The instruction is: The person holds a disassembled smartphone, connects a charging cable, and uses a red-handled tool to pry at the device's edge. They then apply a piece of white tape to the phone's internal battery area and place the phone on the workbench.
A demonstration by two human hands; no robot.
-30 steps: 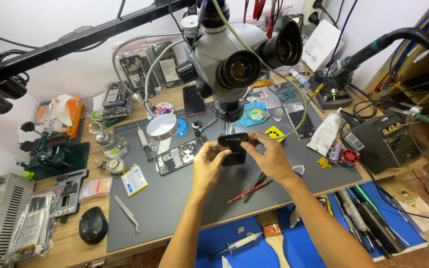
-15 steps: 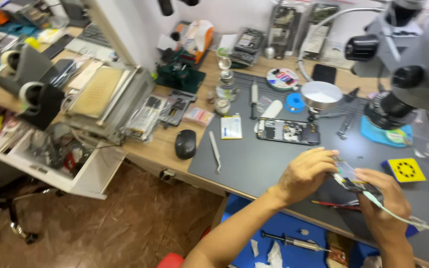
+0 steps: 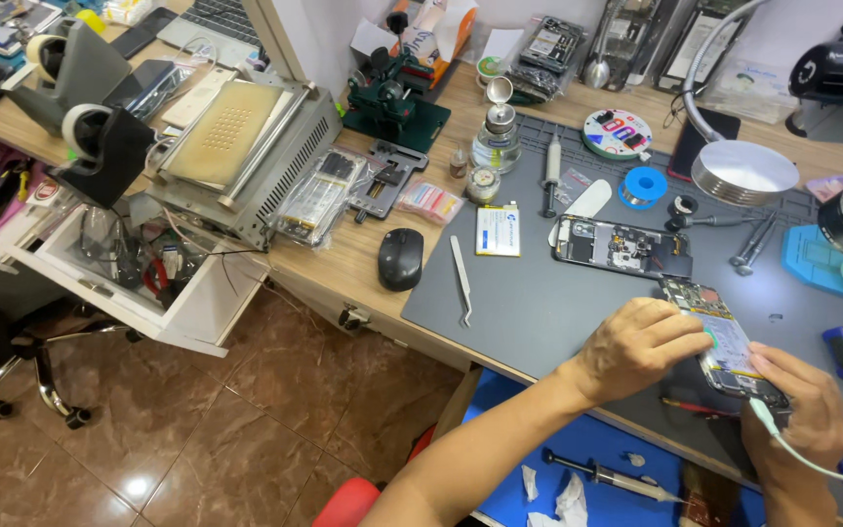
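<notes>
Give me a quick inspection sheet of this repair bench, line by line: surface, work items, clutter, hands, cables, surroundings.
Surface: grey work mat on a wooden desk.
Job's things: opened phone with exposed circuit board, held over the mat by both hands.
Clutter: second opened phone, silver tweezers, black computer mouse, blue solder-wick reel, white rectangular battery.
Hands: left hand grips the phone's near edge; right hand supports its lower end.
Cables: pale green cable runs across the right hand.
Surroundings: open white drawer full of tools, brown tiled floor, metal heating plate machine.
</notes>
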